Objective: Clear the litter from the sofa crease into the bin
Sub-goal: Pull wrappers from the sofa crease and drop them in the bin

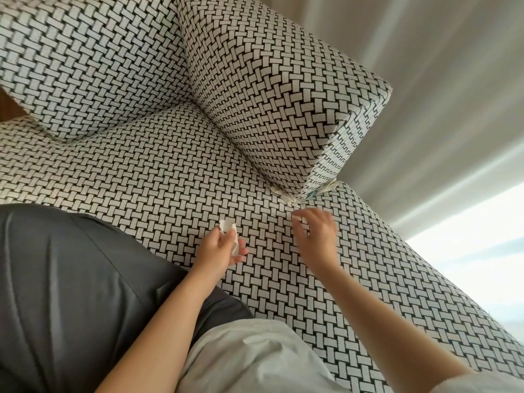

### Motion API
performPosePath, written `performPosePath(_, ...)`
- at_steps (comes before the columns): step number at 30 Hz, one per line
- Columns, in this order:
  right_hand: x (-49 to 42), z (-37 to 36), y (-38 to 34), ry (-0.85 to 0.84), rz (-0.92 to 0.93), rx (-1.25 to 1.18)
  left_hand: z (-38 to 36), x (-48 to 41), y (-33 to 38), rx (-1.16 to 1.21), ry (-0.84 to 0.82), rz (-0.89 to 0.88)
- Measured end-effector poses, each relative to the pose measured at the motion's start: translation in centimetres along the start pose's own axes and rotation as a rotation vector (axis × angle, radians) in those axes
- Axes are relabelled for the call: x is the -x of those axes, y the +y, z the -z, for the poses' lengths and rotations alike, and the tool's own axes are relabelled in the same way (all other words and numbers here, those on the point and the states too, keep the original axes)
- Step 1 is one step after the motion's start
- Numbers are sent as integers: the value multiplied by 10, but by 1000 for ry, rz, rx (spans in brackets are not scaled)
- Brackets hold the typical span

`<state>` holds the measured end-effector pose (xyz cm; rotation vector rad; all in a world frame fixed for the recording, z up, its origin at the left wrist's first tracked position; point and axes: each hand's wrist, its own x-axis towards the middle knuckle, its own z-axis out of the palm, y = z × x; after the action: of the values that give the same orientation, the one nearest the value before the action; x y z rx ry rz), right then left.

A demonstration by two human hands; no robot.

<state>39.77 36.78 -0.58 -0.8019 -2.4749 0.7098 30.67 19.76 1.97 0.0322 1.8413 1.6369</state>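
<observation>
Grey trousers (pixel 71 279) and white shirt (pixel 255 358) occupy the near edge. Left hand (pixel 224 246), below the back cushion (pixel 269 95), curls its fingers round crumpled white paper (pixel 228 226). Right hand (pixel 316 236) is blurred, so its finger state cannot be determined. Paper litter (pixel 279 192) lies in the crease at the cushion's base, just beyond the right hand.

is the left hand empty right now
No, the left hand grips a crumpled white paper scrap just above the sofa seat.
</observation>
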Motion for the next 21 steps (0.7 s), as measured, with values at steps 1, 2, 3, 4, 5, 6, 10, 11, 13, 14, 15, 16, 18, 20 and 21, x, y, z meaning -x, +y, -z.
performPosePath(1,-5,5,15,1,-129,81,0,-1,-1,-10,7,0)
performPosePath(2,-9,9,29,1,-226,143,1,-1,-1,-14,13,3)
performPosePath(3,-14,14,40,14,-290,161,1,-1,-1,-12,19,6)
performPosePath(4,-20,18,46,43,-338,132,1,-2,-1,-8,27,9)
performPosePath(5,-27,20,50,69,-381,78,2,-2,-1,-4,35,10)
performPosePath(6,-36,21,53,77,-419,34,2,-2,-1,3,42,12)
performPosePath(10,-69,19,59,22,-491,30,2,-2,0,14,36,22)
performPosePath(11,-74,17,61,11,-507,54,2,-2,1,18,34,26)
performPosePath(13,-83,10,63,-12,-548,101,2,-2,1,19,32,33)
performPosePath(14,-87,7,64,-19,-565,109,2,-2,1,15,30,34)
performPosePath(15,-90,5,63,-22,-584,109,2,-2,1,9,26,34)
performPosePath(16,-94,3,62,-23,-599,111,2,-2,1,4,21,34)
performPosePath(18,-98,1,59,-25,-614,137,3,-2,0,-1,12,34)
performPosePath(20,-98,0,57,-17,-608,171,4,-2,0,-3,6,34)
performPosePath(21,-98,0,56,-11,-602,187,4,-2,1,-3,3,32)
